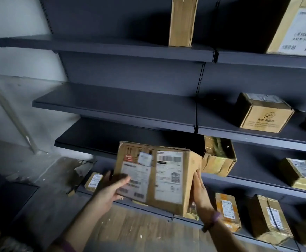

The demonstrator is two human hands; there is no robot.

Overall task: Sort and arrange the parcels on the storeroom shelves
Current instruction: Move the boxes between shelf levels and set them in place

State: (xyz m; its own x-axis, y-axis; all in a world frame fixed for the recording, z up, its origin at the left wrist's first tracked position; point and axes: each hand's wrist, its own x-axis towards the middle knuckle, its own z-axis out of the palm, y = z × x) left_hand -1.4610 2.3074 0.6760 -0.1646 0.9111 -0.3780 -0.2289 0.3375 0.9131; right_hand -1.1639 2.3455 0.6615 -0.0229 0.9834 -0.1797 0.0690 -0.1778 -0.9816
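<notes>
In the head view, the parcel (pixel 152 177) is held in the air before the dark shelves (pixel 112 106). The left grip (pixel 112 190) wraps its lower corner, thumb on the labelled face. The right grip (pixel 200 188) only presses flat-fingered against the side, so the parcel could slide out and drop. Its labels show barcodes and a QR code, but the text is too blurred to read. A shelved box (pixel 263 113) bears a tree emblem above Chinese print.
</notes>
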